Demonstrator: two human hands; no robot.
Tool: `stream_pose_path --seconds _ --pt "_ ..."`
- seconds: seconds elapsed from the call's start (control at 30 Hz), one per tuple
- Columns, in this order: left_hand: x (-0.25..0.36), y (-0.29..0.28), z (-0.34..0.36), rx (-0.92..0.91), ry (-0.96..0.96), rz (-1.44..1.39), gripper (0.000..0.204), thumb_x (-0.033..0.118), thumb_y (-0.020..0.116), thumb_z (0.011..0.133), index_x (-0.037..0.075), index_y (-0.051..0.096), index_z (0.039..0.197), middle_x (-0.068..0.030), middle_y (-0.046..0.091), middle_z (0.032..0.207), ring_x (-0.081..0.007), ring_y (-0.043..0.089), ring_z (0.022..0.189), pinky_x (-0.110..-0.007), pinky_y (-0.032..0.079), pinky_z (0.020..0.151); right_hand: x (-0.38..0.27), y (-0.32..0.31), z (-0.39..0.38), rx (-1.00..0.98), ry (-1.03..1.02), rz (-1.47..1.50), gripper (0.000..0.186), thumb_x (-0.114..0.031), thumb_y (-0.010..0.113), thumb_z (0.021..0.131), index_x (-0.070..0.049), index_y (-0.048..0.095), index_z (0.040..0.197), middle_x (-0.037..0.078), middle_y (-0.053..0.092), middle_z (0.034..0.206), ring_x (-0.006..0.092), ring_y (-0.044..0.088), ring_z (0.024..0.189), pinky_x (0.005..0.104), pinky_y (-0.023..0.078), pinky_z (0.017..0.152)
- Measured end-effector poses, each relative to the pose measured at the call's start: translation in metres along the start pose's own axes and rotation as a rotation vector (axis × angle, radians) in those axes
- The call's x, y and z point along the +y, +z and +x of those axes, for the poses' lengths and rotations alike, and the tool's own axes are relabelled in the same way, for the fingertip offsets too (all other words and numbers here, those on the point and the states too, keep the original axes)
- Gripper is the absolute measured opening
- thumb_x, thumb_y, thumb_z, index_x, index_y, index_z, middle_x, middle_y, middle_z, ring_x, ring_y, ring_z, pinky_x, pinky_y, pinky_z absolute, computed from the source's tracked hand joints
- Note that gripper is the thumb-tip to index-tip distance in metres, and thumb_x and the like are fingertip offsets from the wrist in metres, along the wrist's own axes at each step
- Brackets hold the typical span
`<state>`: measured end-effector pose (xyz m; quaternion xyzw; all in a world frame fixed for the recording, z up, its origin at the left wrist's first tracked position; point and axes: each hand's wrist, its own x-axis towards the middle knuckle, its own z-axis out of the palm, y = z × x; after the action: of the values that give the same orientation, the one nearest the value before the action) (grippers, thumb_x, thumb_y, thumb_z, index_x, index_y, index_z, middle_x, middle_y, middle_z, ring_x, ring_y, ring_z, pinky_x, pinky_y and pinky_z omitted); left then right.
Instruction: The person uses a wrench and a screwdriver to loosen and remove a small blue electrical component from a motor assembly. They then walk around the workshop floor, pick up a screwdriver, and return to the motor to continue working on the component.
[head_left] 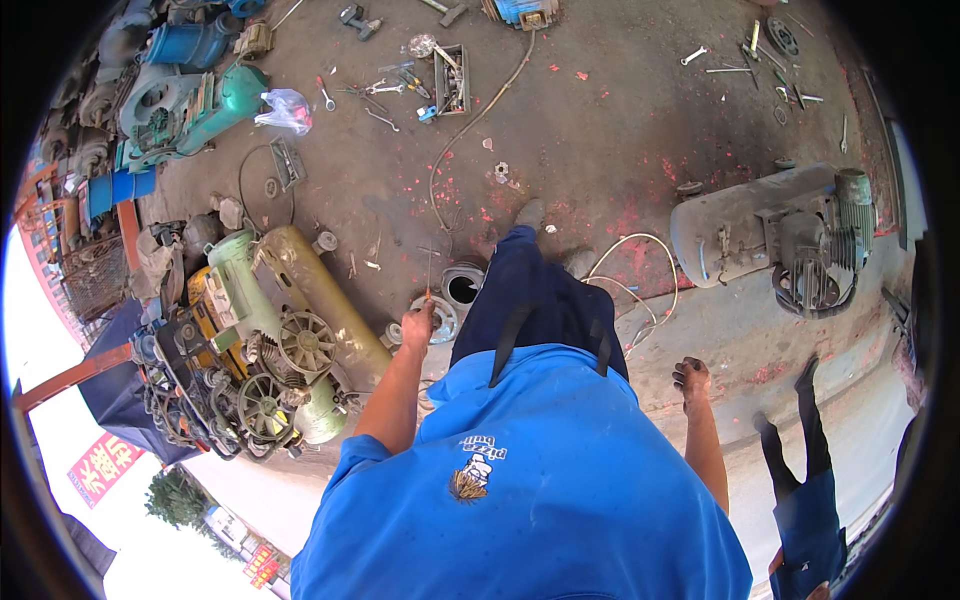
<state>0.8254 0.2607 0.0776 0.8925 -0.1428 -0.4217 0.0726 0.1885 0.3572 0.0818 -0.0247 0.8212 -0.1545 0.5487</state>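
My left hand (418,325) is closed around a thin T-shaped tool (430,268), its crossbar pointing away from me and a bit of orange showing near my fingers. Just beyond that hand, a pale round metal part (445,322) rests on the ground, beside a dark hollow cylinder (462,287) by my leg. My right hand (692,380) hangs out to the side, its darkened fingers half curled and apart. Nothing shows in it.
Several old compressors (290,350) crowd the left side. A grey tank with a motor (760,230) lies at right. Ahead are a toolbox (452,80), scattered wrenches (325,93) and a hose (485,110). A pale hose (675,290) loops right of my legs. Another person (808,520) stands lower right.
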Motion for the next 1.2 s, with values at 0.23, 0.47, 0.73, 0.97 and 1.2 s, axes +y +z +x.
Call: stream_pose_path --seconds 0.23,0.47,0.73,0.97,1.2 --pt "0.069 0.006 -0.020 0.040 0.186 0.096 0.065 0.055 0.065 0.085 -0.009 0.070 0.078 -0.0173 0.068 0.072 -0.0277 0.067 0.071 -0.042 0.050 0.069 -0.025 -0.001 0.002 0.019 -0.079 -0.036 0.033 -0.018 0.059 0.093 -0.003 0.057 0.122 0.012 0.071 0.101 0.0236 0.070 0.078 0.0357 0.053 0.063" --pt "0.064 0.000 0.006 0.048 0.119 0.104 0.075 0.066 0.050 0.091 -0.004 0.072 0.073 -0.0244 0.070 0.076 -0.0389 0.070 0.089 -0.048 0.050 0.086 -0.024 0.014 -0.013 0.001 -0.074 -0.031 0.032 -0.015 0.058 0.093 -0.003 0.057 0.123 0.013 0.071 0.099 0.0255 0.070 0.077 0.0372 0.055 0.064" --pt "0.058 -0.012 0.014 0.034 0.043 0.042 0.071 0.059 0.046 0.093 -0.003 0.071 0.070 -0.0229 0.070 0.076 -0.0384 0.069 0.089 -0.048 0.049 0.089 -0.020 0.017 -0.015 0.029 -0.063 -0.038 0.030 -0.015 0.058 0.093 -0.003 0.057 0.121 0.012 0.070 0.095 0.0225 0.069 0.072 0.0338 0.053 0.058" --pt "0.045 0.003 0.040 0.119 0.202 0.017 0.065 0.056 0.052 0.090 -0.006 0.072 0.092 -0.0318 0.068 0.098 -0.0448 0.065 0.102 -0.050 0.047 0.093 -0.032 0.029 -0.024 0.021 -0.070 -0.008 0.027 -0.013 0.058 0.094 -0.004 0.057 0.119 0.012 0.070 0.093 0.0219 0.068 0.070 0.0341 0.052 0.056" --pt "0.039 -0.012 0.059 -0.040 0.177 0.034 0.061 0.051 0.059 0.087 -0.008 0.071 0.097 -0.0350 0.066 0.105 -0.0467 0.063 0.107 -0.049 0.047 0.094 -0.034 0.047 -0.023 0.002 -0.069 -0.029 0.029 -0.014 0.058 0.093 -0.003 0.057 0.120 0.013 0.070 0.095 0.0222 0.067 0.071 0.0348 0.052 0.057"
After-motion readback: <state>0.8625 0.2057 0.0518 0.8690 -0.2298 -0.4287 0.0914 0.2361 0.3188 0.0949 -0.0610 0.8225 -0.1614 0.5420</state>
